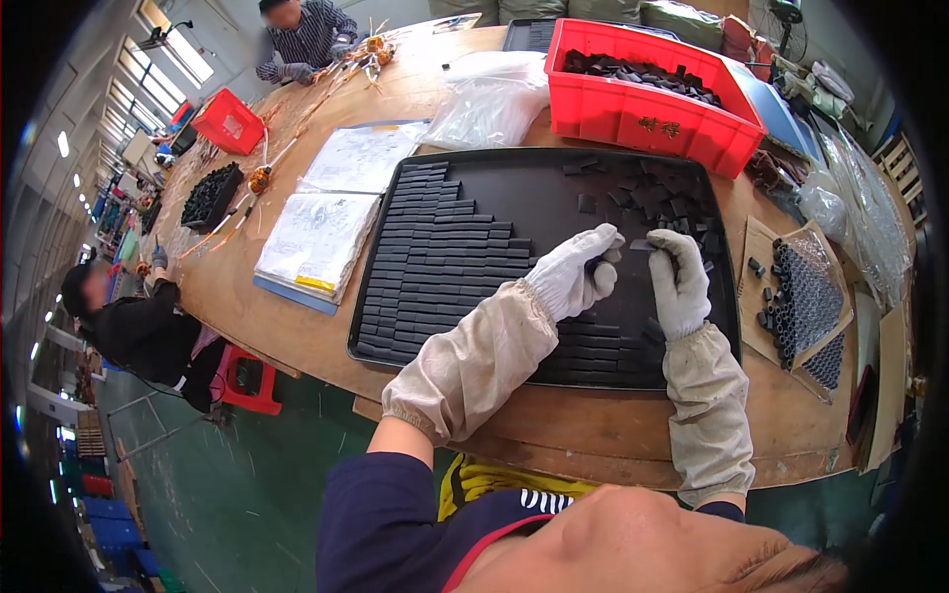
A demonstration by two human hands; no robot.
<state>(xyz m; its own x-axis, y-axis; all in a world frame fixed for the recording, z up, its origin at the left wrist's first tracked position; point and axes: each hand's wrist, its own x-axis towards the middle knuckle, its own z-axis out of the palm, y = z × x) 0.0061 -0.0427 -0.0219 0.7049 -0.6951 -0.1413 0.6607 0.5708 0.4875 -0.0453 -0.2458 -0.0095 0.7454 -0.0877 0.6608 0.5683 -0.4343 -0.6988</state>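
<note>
Both arms come up from the bottom edge and reach forward. Each arm has a loose tan sleeve cover, and each hand wears a white glove. The left hand (578,275) is curled, with its fingers bent in toward the thumb. The right hand (680,282) is raised, with its fingers bent at the tips. The two hands are close together, almost touching.

Your left hand (578,277) and right hand (680,282) wear white knit cloth gloves. The black tray (554,193) looks like smooth plastic, the small blocks (435,247) dull and dark, the bench (297,326) bare wood.
</note>
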